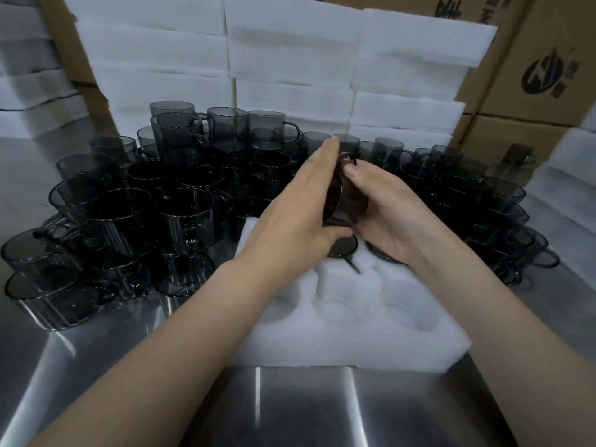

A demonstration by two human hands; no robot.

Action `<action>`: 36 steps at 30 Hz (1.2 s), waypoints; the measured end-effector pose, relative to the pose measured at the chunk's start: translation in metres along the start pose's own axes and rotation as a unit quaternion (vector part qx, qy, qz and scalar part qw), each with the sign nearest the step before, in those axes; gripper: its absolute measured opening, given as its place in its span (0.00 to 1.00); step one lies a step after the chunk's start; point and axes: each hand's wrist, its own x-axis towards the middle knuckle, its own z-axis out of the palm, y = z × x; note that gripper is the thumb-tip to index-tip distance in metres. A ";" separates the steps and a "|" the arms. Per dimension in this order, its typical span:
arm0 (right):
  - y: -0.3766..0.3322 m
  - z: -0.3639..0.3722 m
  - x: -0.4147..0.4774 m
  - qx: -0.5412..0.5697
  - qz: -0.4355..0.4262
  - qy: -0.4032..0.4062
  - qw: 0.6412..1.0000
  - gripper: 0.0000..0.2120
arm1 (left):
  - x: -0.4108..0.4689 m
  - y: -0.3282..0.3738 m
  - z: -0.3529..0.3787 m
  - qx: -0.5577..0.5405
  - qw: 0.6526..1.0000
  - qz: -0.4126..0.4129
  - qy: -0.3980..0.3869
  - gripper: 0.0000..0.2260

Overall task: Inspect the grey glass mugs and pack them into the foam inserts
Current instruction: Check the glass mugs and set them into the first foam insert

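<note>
**Grey glass mug (350, 201) under inspection, insert part-filled**

Mug is held clear above the foam insert (354, 346), between both hands. Left hand (300, 208): fingers straight along the mug's side, thumb hooked under it. Right hand (387, 211): thumb up near the handle, fingers curled round the far side.

Progress: 2 seated mugs (343, 246) appear as dark discs in the insert's far row. A 3rd far pocket is hidden by the left wrist. 3 near pockets are empty. Judged early in this insert. The loose mugs (183, 217) heaped left, behind and right are a large backlog.

Materials: mugs are smoky translucent glass, straight-walled, with loop handles and thin bright rims. Insert is white matte foam with round pockets. Steel table (290, 408) is brushed and reflective. Foam blocks (290, 59) and cardboard boxes (532, 75) are stacked behind.
</note>
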 end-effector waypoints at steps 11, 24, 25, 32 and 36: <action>-0.003 0.004 -0.002 -0.016 -0.057 0.042 0.997 0.05 | -0.001 0.006 -0.003 0.004 0.999 0.050 -0.002 0.40; 0.003 0.012 0.003 -0.124 -0.067 0.079 0.987 0.13 | -0.004 0.014 -0.002 0.042 0.999 0.013 -0.002 0.41; 0.002 0.012 0.003 -0.104 -0.060 0.066 0.991 0.12 | -0.004 0.014 -0.002 0.035 0.999 0.010 0.002 0.40; -0.007 0.009 -0.005 0.024 -0.015 -0.050 0.998 0.10 | -0.006 0.012 -0.004 -0.029 0.998 0.002 0.052 0.40; -0.010 0.006 -0.008 0.053 0.017 -0.126 0.990 0.17 | -0.005 0.012 -0.006 -0.098 0.992 -0.030 0.078 0.36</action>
